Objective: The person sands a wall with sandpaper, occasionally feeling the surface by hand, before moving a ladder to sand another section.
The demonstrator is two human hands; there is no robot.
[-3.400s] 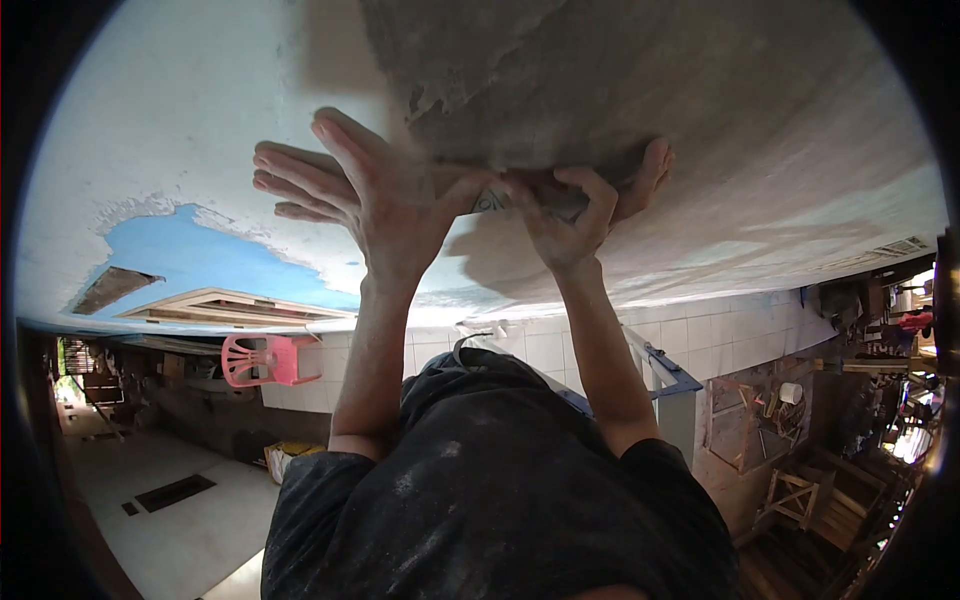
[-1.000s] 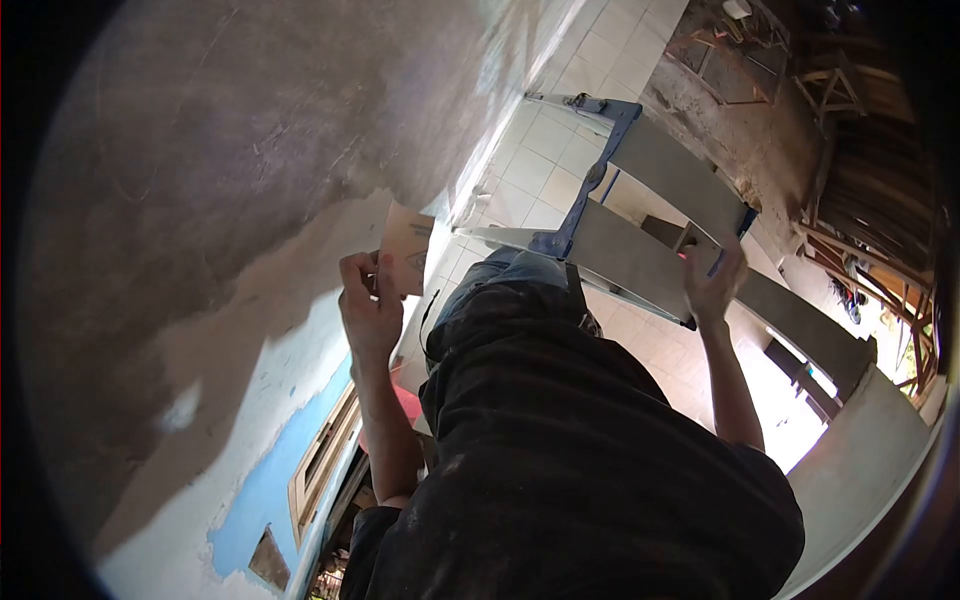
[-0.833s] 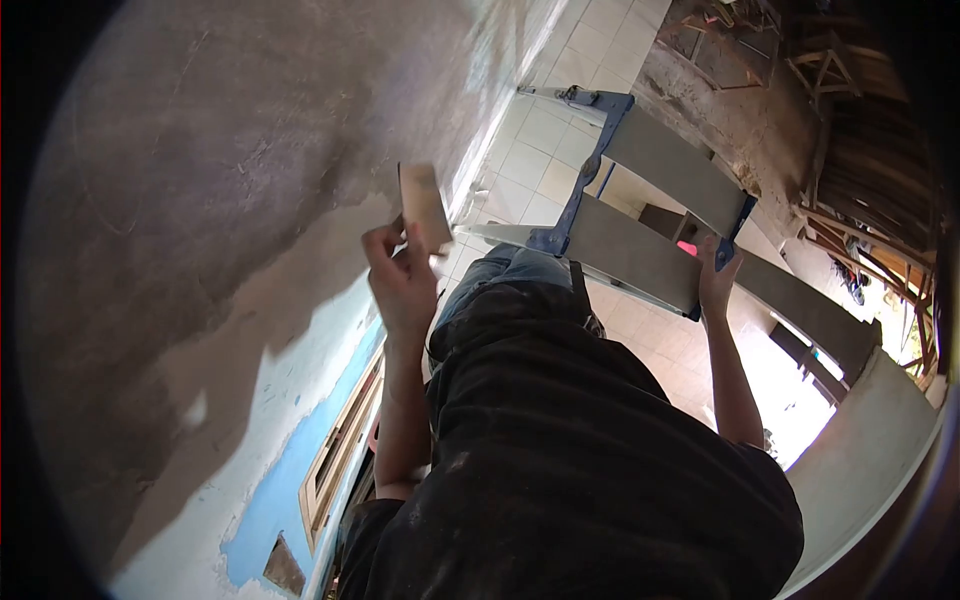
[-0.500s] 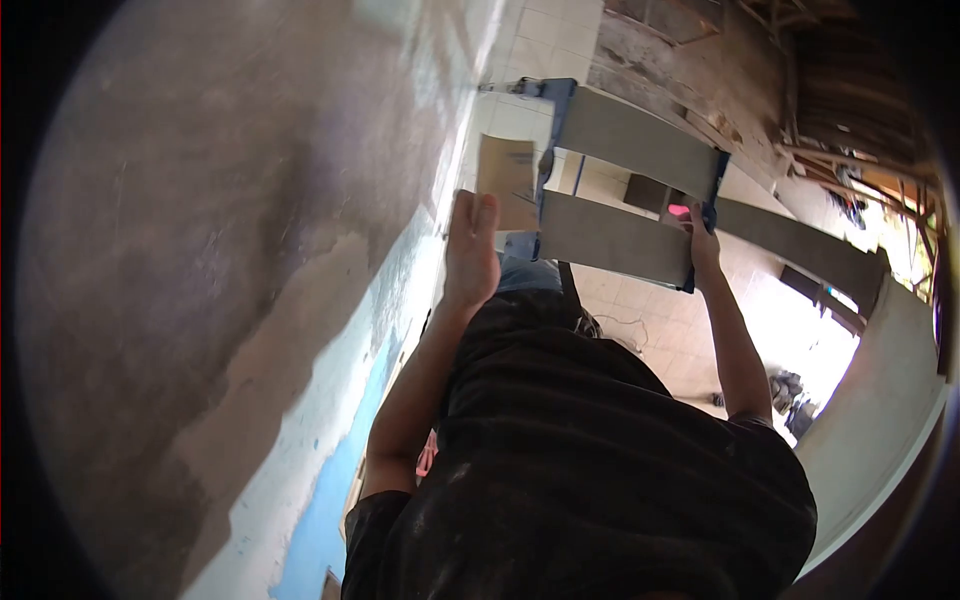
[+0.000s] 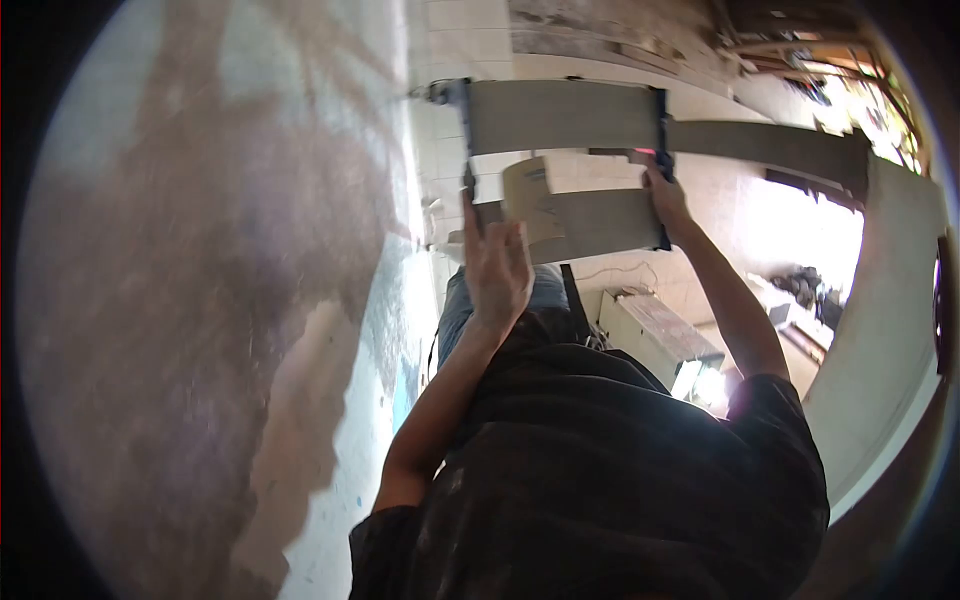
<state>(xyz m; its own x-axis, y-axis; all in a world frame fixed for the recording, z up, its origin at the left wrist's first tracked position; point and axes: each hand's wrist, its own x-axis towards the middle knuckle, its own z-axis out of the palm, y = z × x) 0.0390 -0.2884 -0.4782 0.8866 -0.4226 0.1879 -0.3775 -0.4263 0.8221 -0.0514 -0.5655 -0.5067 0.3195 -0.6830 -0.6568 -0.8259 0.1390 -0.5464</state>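
My left hand point(image 5: 497, 268) is raised in front of me and holds a small brown sheet of paper or card point(image 5: 528, 190) by its lower edge, close to a ladder step. My right hand point(image 5: 668, 200) grips the blue side rail of the stepladder point(image 5: 560, 115), whose steps are wide and grey. The sheet overlaps the lower grey step point(image 5: 600, 222). My dark, dust-marked shirt point(image 5: 600, 470) fills the bottom of the view.
A wall with rough grey plaster over pale paint point(image 5: 200, 260) runs along the left, close to my left arm. Below the ladder lie a white tiled floor and a pale box point(image 5: 660, 335). A curved white wall point(image 5: 890, 300) stands at the right.
Both hands left the plastered surface. My right hand took hold of the ladder rail; my left hand carried the sheet from the wall over to the ladder steps. The view swung toward the ladder.
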